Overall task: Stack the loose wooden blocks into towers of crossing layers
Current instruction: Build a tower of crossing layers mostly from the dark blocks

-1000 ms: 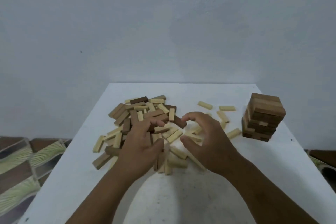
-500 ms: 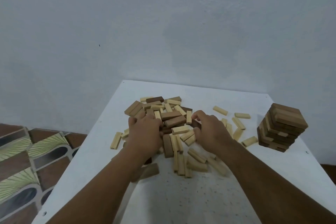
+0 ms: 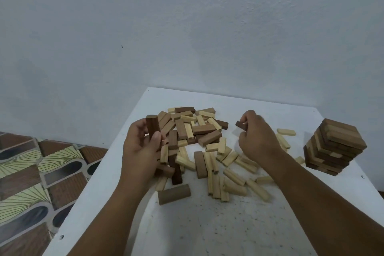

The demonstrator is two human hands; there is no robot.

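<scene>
A dark brown block (image 3: 153, 126) is held upright in the left hand (image 3: 143, 145), above the left side of the pile of loose blocks (image 3: 199, 141). A second dark block (image 3: 241, 126) is pinched in the right hand (image 3: 256, 137), lifted over the pile's right side. The pile is spread across the middle of the white tabletop (image 3: 228, 230). A finished tower (image 3: 334, 147) is seen close to the right edge. Bare room is left at the near side.
</scene>
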